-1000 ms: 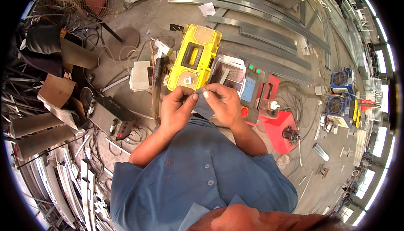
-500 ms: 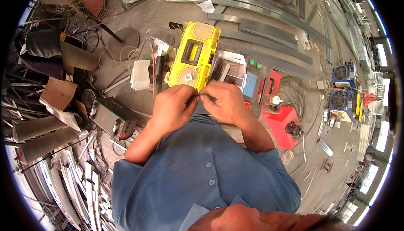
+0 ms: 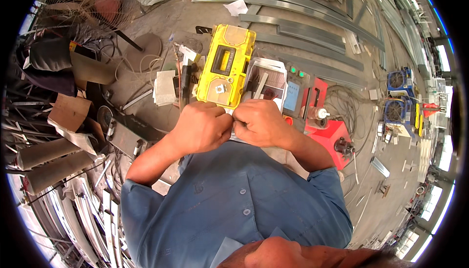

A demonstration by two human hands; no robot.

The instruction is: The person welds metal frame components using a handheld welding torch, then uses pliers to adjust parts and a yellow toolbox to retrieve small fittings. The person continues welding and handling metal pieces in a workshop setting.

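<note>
My left hand (image 3: 205,127) and my right hand (image 3: 260,123) meet in front of my chest, fingers curled and knuckles almost touching. Whatever they pinch between them is hidden or too small to make out. Just beyond them lies a yellow toolbox (image 3: 240,55) with a dark handle recess and clear lid panels. A small white piece (image 3: 220,88) and a ring (image 3: 230,80) rest on its lid. Right of the toolbox, near my right hand, stands a white bin (image 3: 279,66) with a flat metal strip (image 3: 261,85) in it.
A control box with a screen (image 3: 291,95) and a red machine (image 3: 330,138) stand to the right. A white-topped bottle (image 3: 321,113) sits by the red machine. Metal profiles (image 3: 293,4) lie across the floor ahead. At left are a dark metal box (image 3: 128,132) and a large fan (image 3: 88,4).
Both hands have turned so that their knuckles face each other, with fingers curled tighter. My elbows have spread outward.
</note>
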